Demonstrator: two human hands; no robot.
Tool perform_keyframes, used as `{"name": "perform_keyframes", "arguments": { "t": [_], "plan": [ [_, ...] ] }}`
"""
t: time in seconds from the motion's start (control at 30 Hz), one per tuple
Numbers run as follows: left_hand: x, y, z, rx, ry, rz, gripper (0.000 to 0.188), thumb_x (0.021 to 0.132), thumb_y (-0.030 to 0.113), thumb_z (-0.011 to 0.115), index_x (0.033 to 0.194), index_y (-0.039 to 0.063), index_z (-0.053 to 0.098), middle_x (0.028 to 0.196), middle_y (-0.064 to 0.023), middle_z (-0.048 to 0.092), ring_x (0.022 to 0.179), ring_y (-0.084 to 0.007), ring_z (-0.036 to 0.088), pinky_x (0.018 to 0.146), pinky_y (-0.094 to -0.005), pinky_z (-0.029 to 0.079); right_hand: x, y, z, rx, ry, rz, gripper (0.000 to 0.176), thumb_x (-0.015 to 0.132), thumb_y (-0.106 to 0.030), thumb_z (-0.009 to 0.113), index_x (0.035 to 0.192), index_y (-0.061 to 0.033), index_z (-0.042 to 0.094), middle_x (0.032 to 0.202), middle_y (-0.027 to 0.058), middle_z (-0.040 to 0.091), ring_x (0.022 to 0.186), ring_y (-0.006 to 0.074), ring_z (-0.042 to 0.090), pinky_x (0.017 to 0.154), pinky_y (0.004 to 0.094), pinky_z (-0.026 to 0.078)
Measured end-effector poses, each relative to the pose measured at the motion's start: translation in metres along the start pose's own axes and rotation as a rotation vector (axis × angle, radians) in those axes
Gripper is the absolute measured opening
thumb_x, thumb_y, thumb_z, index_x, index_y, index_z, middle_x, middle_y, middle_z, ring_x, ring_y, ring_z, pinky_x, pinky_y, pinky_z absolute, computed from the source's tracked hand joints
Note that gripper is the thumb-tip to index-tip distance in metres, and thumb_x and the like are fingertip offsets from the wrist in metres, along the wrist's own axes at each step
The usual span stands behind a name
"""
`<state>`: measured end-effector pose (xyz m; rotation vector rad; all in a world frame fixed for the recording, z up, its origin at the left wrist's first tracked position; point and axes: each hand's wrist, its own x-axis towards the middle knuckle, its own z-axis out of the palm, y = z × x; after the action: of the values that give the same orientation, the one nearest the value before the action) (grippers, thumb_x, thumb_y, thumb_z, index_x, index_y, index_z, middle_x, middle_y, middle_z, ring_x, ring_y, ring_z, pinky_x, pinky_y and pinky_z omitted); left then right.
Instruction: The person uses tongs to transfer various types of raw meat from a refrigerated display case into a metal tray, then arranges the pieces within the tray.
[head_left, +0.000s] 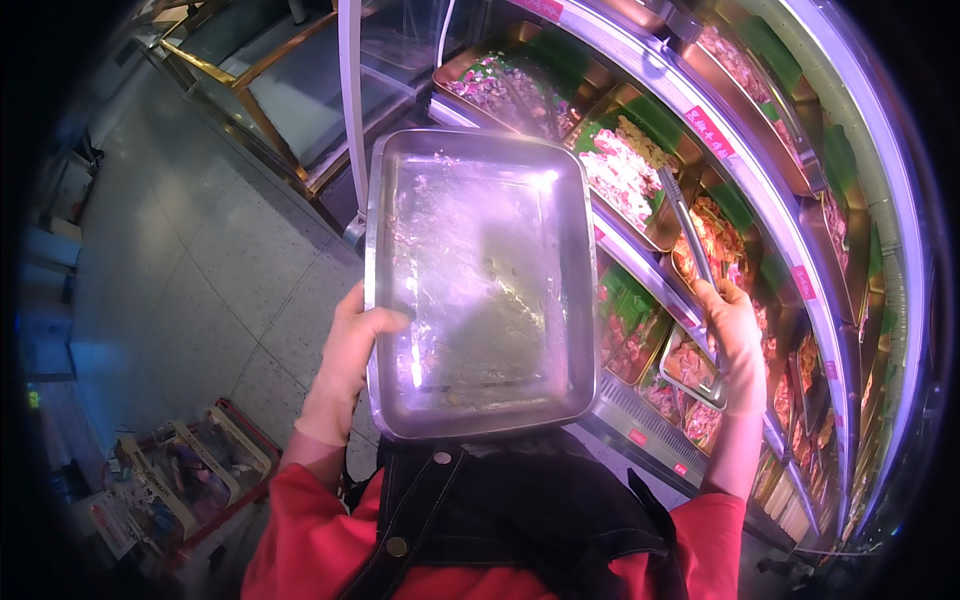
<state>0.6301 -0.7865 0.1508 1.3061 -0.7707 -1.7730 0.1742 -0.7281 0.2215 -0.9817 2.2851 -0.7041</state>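
My left hand (358, 334) grips the left rim of a deep rectangular stainless-steel tray (480, 285), thumb inside. The tray holds only wet smears and a few small scraps. My right hand (727, 315) is closed around metal tongs (686, 221), which point up and left. Their tips lie by a tray of pale sliced meat (619, 176) with a yellowish minced heap. Under and beside my right hand are orange-coloured marinated meat (720, 236) and a small metal tray of meat (690, 364).
A lit, tiered display case (765, 217) of meat trays with green dividers curves along the right. A glass case with a gold-coloured frame (281, 139) stands at upper left. A red-edged crate of packages (202, 480) sits on the tiled floor at lower left.
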Motion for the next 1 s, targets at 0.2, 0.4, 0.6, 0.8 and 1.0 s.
{"name": "perform_keyframes", "arguments": {
  "t": [0.2,0.4,0.6,0.8,1.0],
  "plan": [
    [-0.008,0.003,-0.005,0.034,0.050,0.049,0.056,0.071,0.007,0.063,0.125,-0.006,0.058,0.094,-0.0114,0.067,0.078,-0.0202,0.066,0.071,-0.0302,0.054,-0.067,-0.059,-0.019,0.243,-0.759,0.158,0.022,0.096,-0.021,0.067,0.102,0.0004,0.069,0.060,0.0046,0.060,0.039,0.0094,0.051,0.037,0.0222,0.038],
    [-0.009,0.008,0.000,0.041,0.049,0.058,0.056,0.073,0.009,0.063,0.126,-0.005,0.057,0.095,-0.0123,0.067,0.080,-0.0211,0.066,0.073,-0.0304,0.053,-0.097,-0.081,-0.001,-0.244,-1.124,0.416,0.026,0.094,-0.026,0.072,0.096,-0.0002,0.068,0.063,0.0042,0.061,0.044,0.0104,0.053,0.040,0.0259,0.038],
    [-0.008,0.001,-0.005,0.019,0.055,0.060,0.054,0.077,0.009,0.067,0.128,-0.005,0.057,0.097,-0.0115,0.067,0.081,-0.0208,0.066,0.073,-0.0317,0.054,-0.106,-0.096,0.021,-0.319,-1.166,0.483,0.031,0.092,-0.031,0.072,0.094,-0.0009,0.065,0.064,0.0041,0.059,0.045,0.0109,0.052,0.042,0.0275,0.038],
    [-0.014,0.007,0.005,-0.033,0.060,0.069,0.049,0.087,0.024,0.069,0.126,-0.004,0.059,0.103,-0.0128,0.067,0.091,-0.0197,0.066,0.080,-0.0296,0.051,-0.108,-0.096,0.056,-0.081,-1.125,0.368,0.028,0.094,-0.029,0.069,0.100,-0.0015,0.067,0.064,0.0036,0.058,0.044,0.0109,0.053,0.042,0.0259,0.038],
    [-0.014,0.002,-0.005,0.013,0.095,0.091,0.051,0.091,0.023,0.067,0.132,-0.004,0.056,0.116,-0.0130,0.067,0.105,-0.0203,0.063,0.093,-0.0325,0.048,-0.107,-0.107,0.035,-0.179,-1.189,0.443,0.025,0.096,-0.024,0.065,0.101,0.0004,0.068,0.067,0.0066,0.059,0.046,0.0111,0.055,0.043,0.0251,0.041]
  ]
}}
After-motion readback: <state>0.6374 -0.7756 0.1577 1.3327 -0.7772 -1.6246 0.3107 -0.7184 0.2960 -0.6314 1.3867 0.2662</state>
